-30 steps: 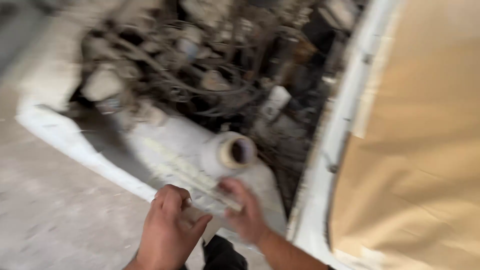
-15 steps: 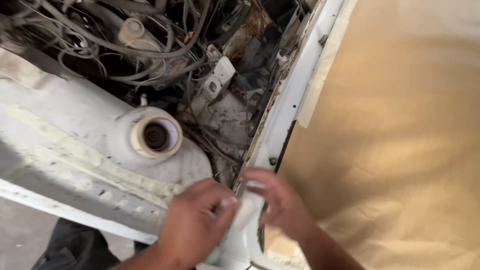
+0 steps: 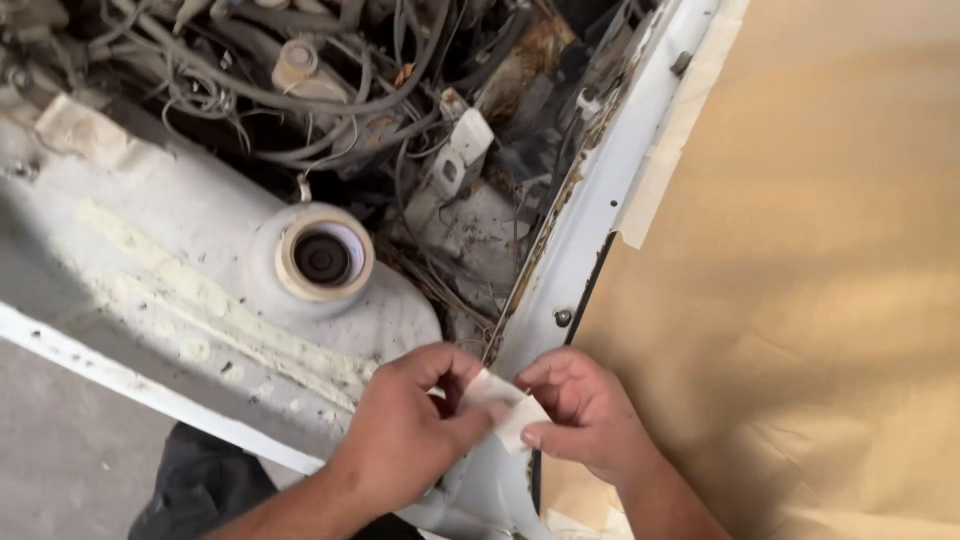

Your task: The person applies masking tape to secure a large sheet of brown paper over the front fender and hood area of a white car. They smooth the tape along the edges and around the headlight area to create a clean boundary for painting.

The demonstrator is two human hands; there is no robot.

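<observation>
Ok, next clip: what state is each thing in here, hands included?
left hand: pinching one end of the tape piece
right hand: pinching the other end
tape piece: off the roll, held between both hands
tape roll: lying flat on the white car panel
brown masking paper: taped along its edge, creased
engine bay: open, wires exposed

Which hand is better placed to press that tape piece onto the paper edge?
Probably right. The right hand pinches the tape piece nearest the brown masking paper, next to the white body edge. The left hand holds the far end.
</observation>
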